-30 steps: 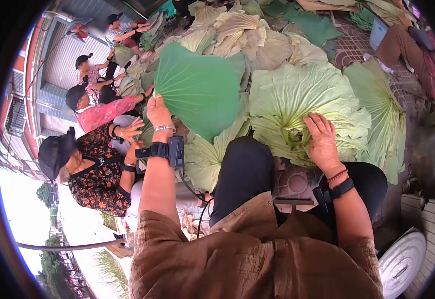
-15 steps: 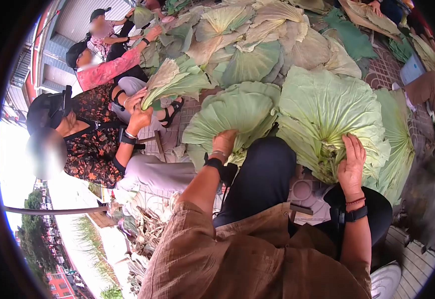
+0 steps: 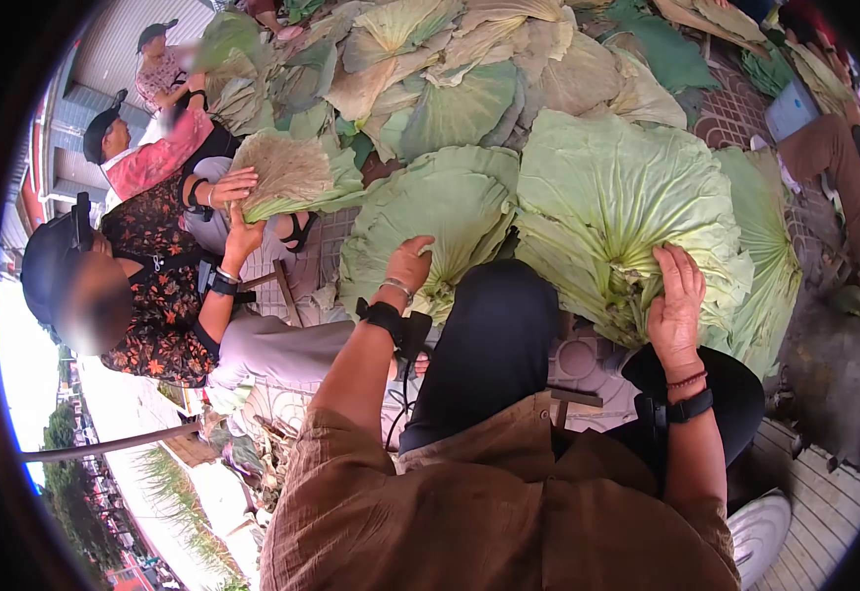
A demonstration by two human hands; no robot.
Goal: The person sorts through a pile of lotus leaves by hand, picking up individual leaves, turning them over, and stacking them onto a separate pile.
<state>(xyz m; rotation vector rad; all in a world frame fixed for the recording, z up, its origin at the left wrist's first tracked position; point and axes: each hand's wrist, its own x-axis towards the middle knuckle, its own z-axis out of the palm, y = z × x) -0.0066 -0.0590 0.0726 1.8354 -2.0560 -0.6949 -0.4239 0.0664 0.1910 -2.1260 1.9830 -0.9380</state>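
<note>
Two piles of green lotus leaves spread in front of my knees. My left hand (image 3: 410, 264) is closed on the left lotus leaf (image 3: 460, 202), its fingers curled and partly hidden. My right hand (image 3: 678, 294) lies on the right stack of lotus leaves (image 3: 627, 187), fingers stretched out over the ribs beside the gathered centre. Another green leaf (image 3: 760, 236) pokes out from beneath that stack on the right.
Overlapping drying leaves (image 3: 568, 74) cover the ground beyond. At my left a seated co-worker (image 3: 164, 305) holds a folded brownish leaf (image 3: 282, 172); more people sit farther back. A round white lid (image 3: 760, 537) and wooden slats (image 3: 814, 512) are at lower right.
The whole view has shifted, so the scene sits slightly left and higher. Both my hands stay on their leaves. The neighbouring co-worker's leaf has turned to show more of its brown face.
</note>
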